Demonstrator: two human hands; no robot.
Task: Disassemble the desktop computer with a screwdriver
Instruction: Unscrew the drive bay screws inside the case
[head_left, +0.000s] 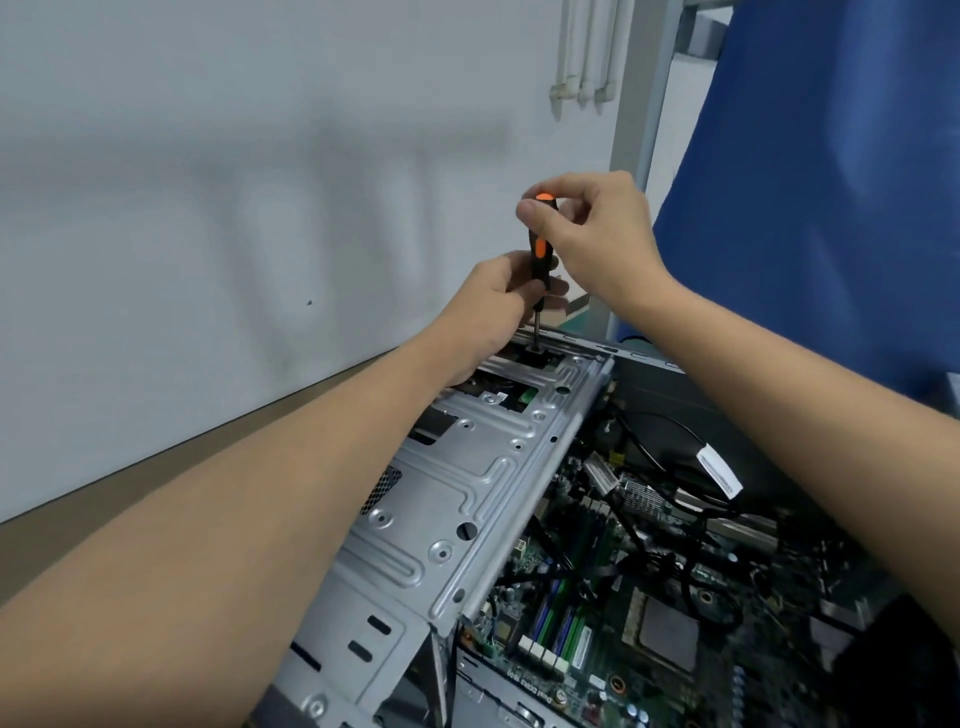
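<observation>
- We are partway through undoing a fastener at the far end of the grey metal drive cage (467, 467) of the computer (363, 639). The screw itself is too small and too shadowed to make out.
- The computer lies opened on a brown tabletop (78, 525) close to a pale wall (208, 208). Its circuit board (571, 623) and black cables (654, 431) are exposed to the right of the cage.
- The screwdriver (540, 249) stands nearly upright, with its tip set down on the cage's far edge.
- Our right hand (592, 234) pinches the orange-capped top of the handle between thumb and fingertips. The wrist is arched above it, and the arm reaches in from the right over the open case.
- Our left hand (493, 301) curls around the lower handle where it meets the shaft and steadies it. The forearm runs up from the lower left alongside the cage.
- As we judge it, the next move needs firm downward pressure while the right fingers twist. The left hand should keep the shaft plumb so the tip does not jump out.
- Once the screw is loose, we will probably have to catch it before it drops among the parts below.
- A blue cloth (810, 182) hangs at the right, clear of the work.
</observation>
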